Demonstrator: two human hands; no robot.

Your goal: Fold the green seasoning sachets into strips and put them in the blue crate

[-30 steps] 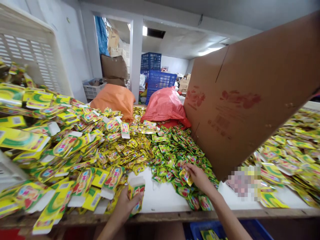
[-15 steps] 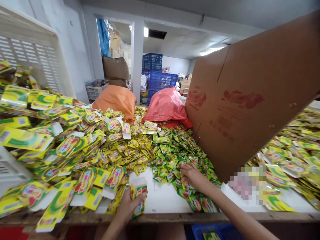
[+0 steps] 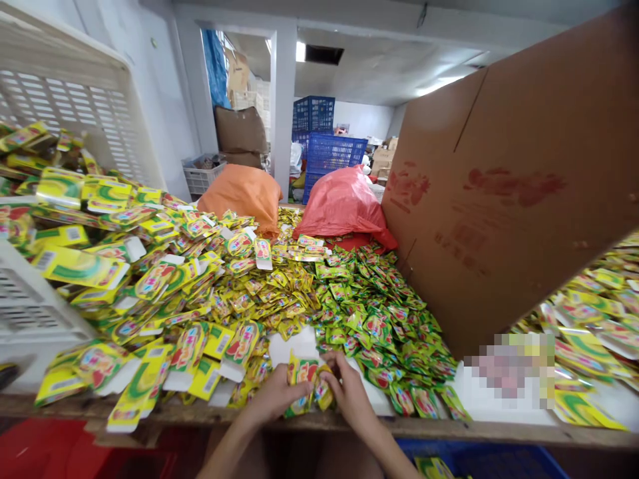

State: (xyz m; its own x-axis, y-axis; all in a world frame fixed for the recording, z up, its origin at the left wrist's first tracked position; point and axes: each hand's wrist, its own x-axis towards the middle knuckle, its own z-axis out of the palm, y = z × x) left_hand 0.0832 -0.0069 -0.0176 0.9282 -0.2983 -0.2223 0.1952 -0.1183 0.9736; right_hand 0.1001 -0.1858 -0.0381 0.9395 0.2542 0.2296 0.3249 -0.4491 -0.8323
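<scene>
My left hand (image 3: 272, 397) grips a small yellow and green carton (image 3: 302, 371) with a red fruit print, near the table's front edge. Close beside it, my right hand (image 3: 350, 391) pinches a small yellow sachet (image 3: 323, 395) against the carton's right side. Whether any of the sachet is inside the carton I cannot tell. Beyond my hands lie a heap of green sachets (image 3: 372, 326) and a heap of yellow sachets (image 3: 279, 293). Flattened and opened cartons (image 3: 154, 279) of the same print spread over the left side.
A big brown cardboard box (image 3: 499, 199) leans in at the right. A white crate (image 3: 100, 113) spills cartons at the left. An orange sack (image 3: 244, 193) and a red sack (image 3: 344, 203) stand at the back. Below the table edge sits a blue bin (image 3: 499, 459).
My right hand has moved from the green sachet heap leftward to the carton, with a yellow sachet in its fingers. In the picture my left hand and the carton sit slightly farther right.
</scene>
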